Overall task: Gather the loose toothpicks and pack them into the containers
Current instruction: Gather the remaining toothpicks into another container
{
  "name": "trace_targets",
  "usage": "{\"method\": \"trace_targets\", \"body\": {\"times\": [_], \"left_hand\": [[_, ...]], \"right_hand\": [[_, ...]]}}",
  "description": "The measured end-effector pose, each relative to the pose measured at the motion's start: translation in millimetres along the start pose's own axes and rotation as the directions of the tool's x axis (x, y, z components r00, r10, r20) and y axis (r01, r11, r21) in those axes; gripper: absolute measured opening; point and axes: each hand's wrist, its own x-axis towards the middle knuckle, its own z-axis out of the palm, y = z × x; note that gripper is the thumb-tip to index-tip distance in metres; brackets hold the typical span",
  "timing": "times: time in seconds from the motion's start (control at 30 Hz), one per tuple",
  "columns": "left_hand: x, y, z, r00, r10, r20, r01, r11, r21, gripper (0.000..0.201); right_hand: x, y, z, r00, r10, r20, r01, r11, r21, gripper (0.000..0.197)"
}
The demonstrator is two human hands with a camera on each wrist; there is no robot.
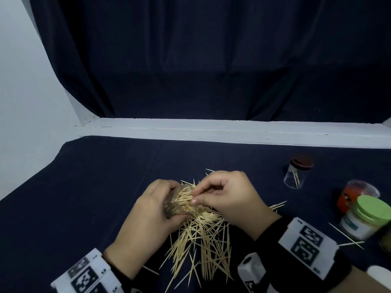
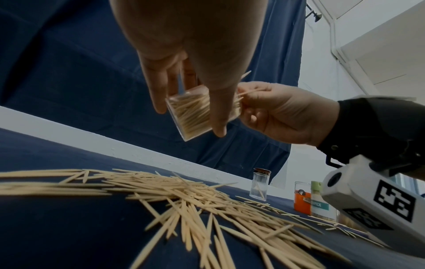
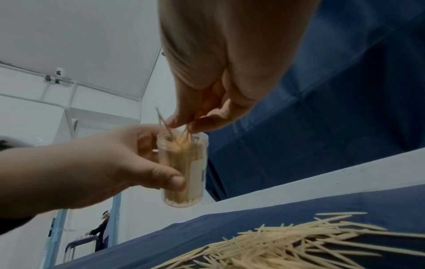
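My left hand (image 1: 156, 210) grips a clear round container (image 3: 184, 171) packed with toothpicks, held tilted above the dark blue cloth. The same container (image 2: 195, 112) shows between thumb and fingers in the left wrist view. My right hand (image 1: 224, 195) pinches a few toothpicks (image 3: 177, 131) at the container's open mouth, their tips inside it. A big loose heap of toothpicks (image 1: 201, 246) lies on the cloth under and in front of both hands, and it also fills the lower part of the left wrist view (image 2: 195, 200).
At the right stand a clear jar with a brown lid (image 1: 298, 173) holding a few toothpicks, an orange container (image 1: 355, 196) and a green-lidded container (image 1: 366, 218). Stray toothpicks (image 1: 347, 236) lie near them. A white ledge (image 1: 232, 132) borders the far side of the cloth.
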Motion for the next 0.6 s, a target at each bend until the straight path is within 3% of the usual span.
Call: {"method": "trace_targets", "body": {"times": [0.1,0.23,0.47,0.6], "left_hand": [[-0.6,2.9,0.5,1.0,0.015,-0.006,-0.015,1.0,-0.006,0.05],[0.3,0.6,-1.0,0.999,0.019,-0.043,-0.018,1.0,0.006,0.047],[-0.1,3.3,-2.5,0.996,0.046,-0.079,-0.046,0.999,0.001,0.048],[0.0,3.1,-3.6,0.995,0.045,-0.094,-0.046,0.999,-0.01,0.05]], "right_hand": [[-1.0,-6.4,8.5,0.995,0.014,0.097,-0.023,0.995,0.093,0.028],[-2.8,-9.7,7.1,0.994,-0.104,0.018,0.102,0.991,0.09,0.026],[-3.7,-3.0,11.1,0.971,-0.224,0.08,0.236,0.954,-0.185,0.012],[-3.0,-7.0,5.5,0.976,-0.218,0.024,0.22,0.967,-0.132,0.013]]}}
